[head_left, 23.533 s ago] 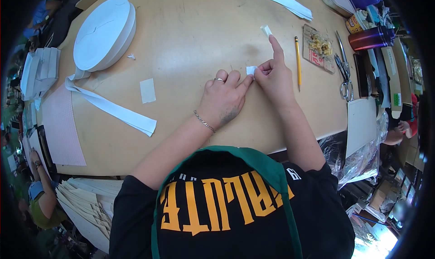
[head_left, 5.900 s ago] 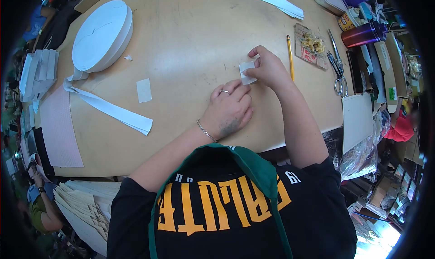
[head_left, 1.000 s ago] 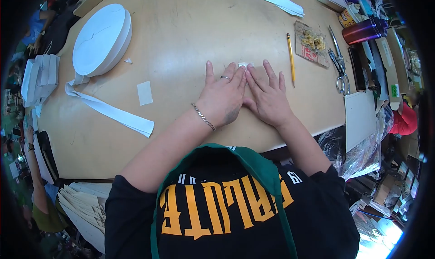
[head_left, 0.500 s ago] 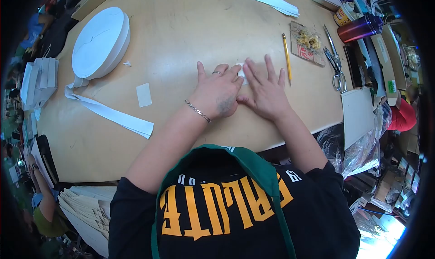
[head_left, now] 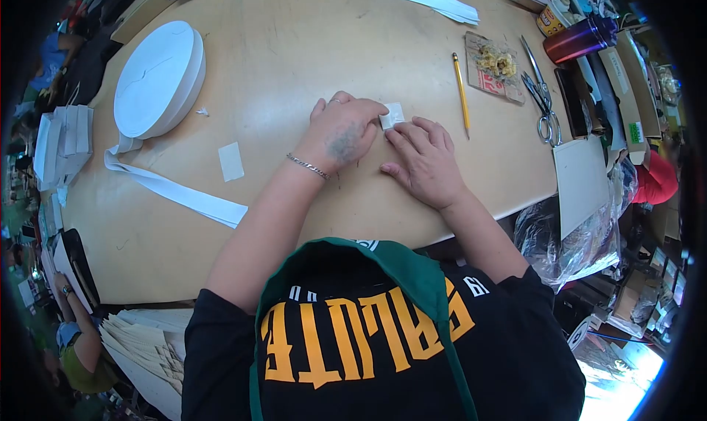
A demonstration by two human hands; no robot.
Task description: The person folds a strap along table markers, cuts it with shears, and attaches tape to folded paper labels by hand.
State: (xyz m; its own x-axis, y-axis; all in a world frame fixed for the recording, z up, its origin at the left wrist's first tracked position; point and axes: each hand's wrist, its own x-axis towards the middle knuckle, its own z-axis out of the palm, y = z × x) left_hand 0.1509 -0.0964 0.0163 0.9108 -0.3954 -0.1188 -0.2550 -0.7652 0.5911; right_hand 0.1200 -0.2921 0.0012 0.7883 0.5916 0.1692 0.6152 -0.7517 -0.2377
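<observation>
A small white piece [head_left: 394,115] lies on the table between my hands. My left hand [head_left: 342,132], with a ring and a bracelet, is curled, and its forefinger and thumb close at the piece's left edge. Beside the lower right edge my right hand [head_left: 427,160] rests palm down, thumb apart and fingers bent a little, holding nothing. Left of my hands lies a pale rectangular piece [head_left: 230,162]. A yellow pencil [head_left: 461,93] is to the right of my right hand.
A large white roll [head_left: 155,79] with a loose strip [head_left: 180,191] stands at the left. White strips [head_left: 427,0] lie at the far edge. On the right are a stained board [head_left: 495,68], scissors [head_left: 543,101] and a metallic bottle [head_left: 580,40]. A co-worker's arm [head_left: 82,325] shows lower left.
My left hand has curled and drawn left, its fingers no longer laid flat. My right hand has shifted slightly down off the white piece, which now shows more. The whole view has shifted slightly.
</observation>
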